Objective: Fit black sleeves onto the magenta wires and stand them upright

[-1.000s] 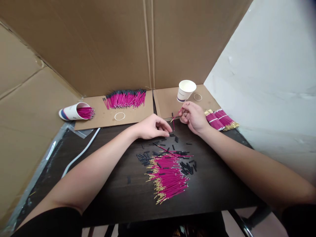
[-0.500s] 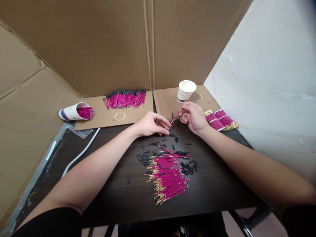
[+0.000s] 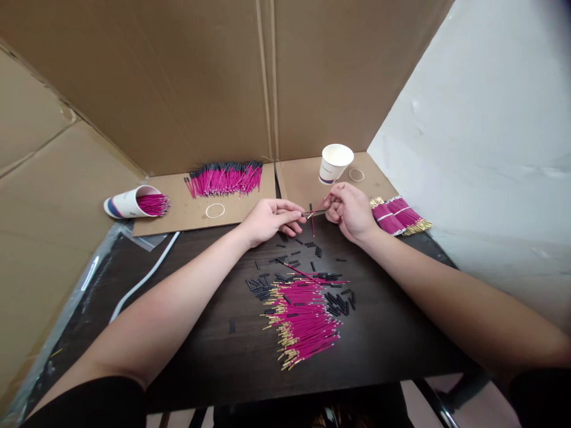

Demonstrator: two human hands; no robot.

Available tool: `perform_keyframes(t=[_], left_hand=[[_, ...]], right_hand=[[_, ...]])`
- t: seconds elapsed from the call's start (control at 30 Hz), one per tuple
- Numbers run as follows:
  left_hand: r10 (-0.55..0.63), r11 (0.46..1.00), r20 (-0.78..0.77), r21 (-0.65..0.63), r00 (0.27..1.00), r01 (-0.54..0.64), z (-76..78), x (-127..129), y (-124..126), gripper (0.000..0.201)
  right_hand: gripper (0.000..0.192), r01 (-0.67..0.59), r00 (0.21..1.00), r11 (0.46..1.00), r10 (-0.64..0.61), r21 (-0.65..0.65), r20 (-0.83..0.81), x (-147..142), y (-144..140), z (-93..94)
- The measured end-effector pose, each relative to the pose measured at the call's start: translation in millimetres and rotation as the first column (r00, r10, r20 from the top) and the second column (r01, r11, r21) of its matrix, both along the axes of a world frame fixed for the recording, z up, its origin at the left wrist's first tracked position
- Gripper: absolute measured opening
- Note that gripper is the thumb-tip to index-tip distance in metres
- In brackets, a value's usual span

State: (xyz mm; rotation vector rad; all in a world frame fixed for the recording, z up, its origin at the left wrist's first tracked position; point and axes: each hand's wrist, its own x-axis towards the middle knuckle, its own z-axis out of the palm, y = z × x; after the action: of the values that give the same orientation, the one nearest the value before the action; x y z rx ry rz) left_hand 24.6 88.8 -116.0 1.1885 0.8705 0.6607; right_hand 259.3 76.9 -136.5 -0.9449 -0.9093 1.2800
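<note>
My right hand is closed in a pinch on a thin pink wire, whose gold tip points left toward my other hand. With thumb and fingertips together, my left hand holds what looks like a small black sleeve, mostly covered by the fingers. Between the hands, another pink wire with a black end lies beyond the held one. Below them on the dark table is a pile of pink wires with gold ends to the left, and loose black sleeves are scattered around it.
Black-ended pink wires lie in a row on a cardboard sheet. A tipped paper cup holds more wires. An upright paper cup, rubber bands and banded wire bundles are farther back. Cardboard walls stand behind.
My left hand has moved slightly up, and its thumb and fingers have come together near the wire's gold tip. My right hand stays nearly still with its wire.
</note>
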Motion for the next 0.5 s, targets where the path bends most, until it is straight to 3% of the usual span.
perform_keyframes(t=[0.5], left_hand=[[0.024, 0.998, 0.039, -0.064, 0.999, -0.021, 1.5, 0.0, 2.7, 0.016]], right_hand=[[0.037, 0.026, 1.0, 1.0, -0.026, 0.0, 0.017, -0.9, 0.0, -0.1]])
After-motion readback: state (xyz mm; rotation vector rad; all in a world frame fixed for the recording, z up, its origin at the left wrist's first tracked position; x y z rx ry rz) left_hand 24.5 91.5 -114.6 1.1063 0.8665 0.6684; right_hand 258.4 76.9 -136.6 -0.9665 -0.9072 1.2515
